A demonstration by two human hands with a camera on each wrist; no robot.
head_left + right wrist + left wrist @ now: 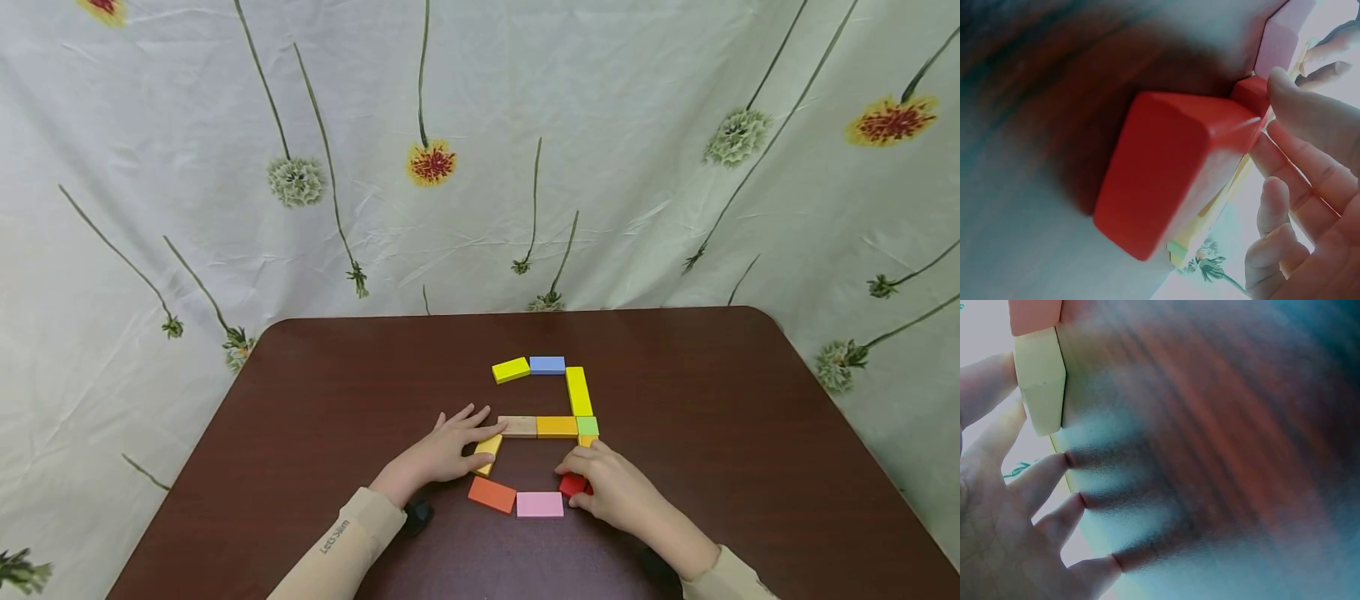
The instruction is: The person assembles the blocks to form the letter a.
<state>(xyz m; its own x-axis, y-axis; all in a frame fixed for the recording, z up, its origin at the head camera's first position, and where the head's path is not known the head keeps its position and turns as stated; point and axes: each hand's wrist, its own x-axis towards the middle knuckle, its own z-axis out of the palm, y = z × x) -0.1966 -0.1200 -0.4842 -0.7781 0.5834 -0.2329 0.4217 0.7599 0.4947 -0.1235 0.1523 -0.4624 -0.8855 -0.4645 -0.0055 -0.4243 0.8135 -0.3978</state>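
Observation:
My left hand (444, 448) lies with fingers spread, index fingertip at the bare wood block (517, 427), thumb at the pale yellow block (488, 454). In the left wrist view its other fingertips rest on the table beside that yellow block (1041, 381). My right hand (621, 493) pinches a red block (572, 484) between thumb and fingers, close to the pink block (540, 504). A second red block (1154, 175) looms large in the right wrist view, against the pinched one. Above the right fingers, an orange-yellow block (587, 441) is partly hidden.
An orange block (492, 494) lies left of the pink one. Farther back, another orange-yellow block (557, 427), a green block (587, 426), a long yellow block (579, 392), a blue block (547, 365) and a yellow block (511, 370) continue the outline on the brown table (337, 375).

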